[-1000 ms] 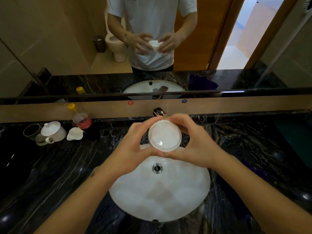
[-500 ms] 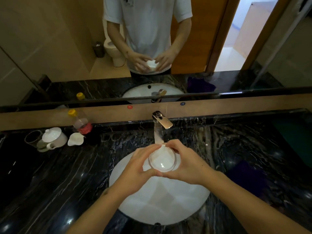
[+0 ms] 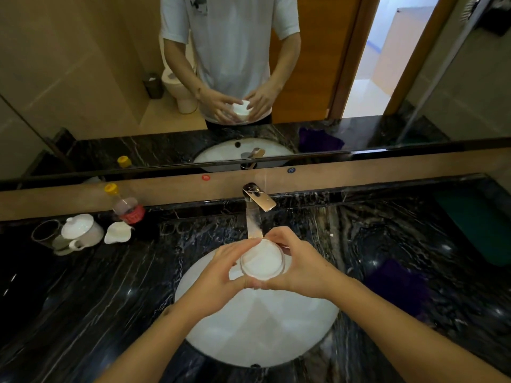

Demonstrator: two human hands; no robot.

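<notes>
A small round white cup (image 3: 262, 260) is held over the white sink basin (image 3: 257, 330), mouth up, just below the spout of the chrome tap (image 3: 255, 205). My left hand (image 3: 218, 277) grips its left side with curled fingers and thumb. My right hand (image 3: 298, 264) grips the right side, fingers bent over the far rim. A stream of water runs from the tap down to the cup's far edge. The mirror above shows the same hold.
On the black marble counter (image 3: 83, 294) at the left stand a white lidded teapot (image 3: 80, 230), a glass (image 3: 45, 233), a small white dish (image 3: 117, 233) and a yellow-capped bottle (image 3: 125, 205). A purple cloth (image 3: 398, 286) lies right of the basin, a green mat (image 3: 481, 225) farther right.
Both hands have lowered the cup from chest height down under the tap and turned it mouth up. Water now runs onto it.
</notes>
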